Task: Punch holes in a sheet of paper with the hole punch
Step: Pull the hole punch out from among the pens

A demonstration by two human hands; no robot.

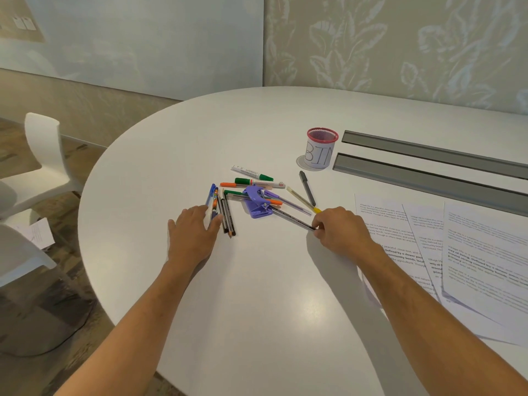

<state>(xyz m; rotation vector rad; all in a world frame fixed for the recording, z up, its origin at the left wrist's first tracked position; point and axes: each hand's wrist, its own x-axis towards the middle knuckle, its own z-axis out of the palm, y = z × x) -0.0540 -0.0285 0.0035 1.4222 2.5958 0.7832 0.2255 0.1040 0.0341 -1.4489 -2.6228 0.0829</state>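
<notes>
A: Nearest, what are the hands doing?

B: The left hand (192, 232) lies flat and open on the table (257, 295), palm down, fingers spread, holding nothing. Its fingertips touch a bundle of pens (220, 210) at its 1 o'clock. The right hand (340, 232) is curled, thumb and fingers pinched on the near end of a dark pen (291, 218).

A: And the punch?

B: The purple punch (257, 202) sits between the hands, a little farther out, at 11 o'clock from the right hand. The dark pen's far end runs up to its base. Loose pens crowd it: an orange one (274, 202) and a lilac one (288, 204) cross beside it, and a green one (233, 192) lies at its 10 o'clock.

A: The paper?

B: Printed sheets (457, 252) lie at 3 o'clock from the right hand, overlapping, partly under the forearm. The text is too small to read in full; "Village life is a peaceful, close-knit" shows.

A: Farther back?

B: Two markers (251, 172), green-capped, their labels unreadable. A grey pen (307, 187) at the punch's 2 o'clock. Beyond, a red mesh cup (320, 148) wrapped in paper hand-lettered "BIN". Two grey channels (428, 167) run off at its 3 o'clock. A white chair (43, 155) stands off the table at 9 o'clock.
</notes>
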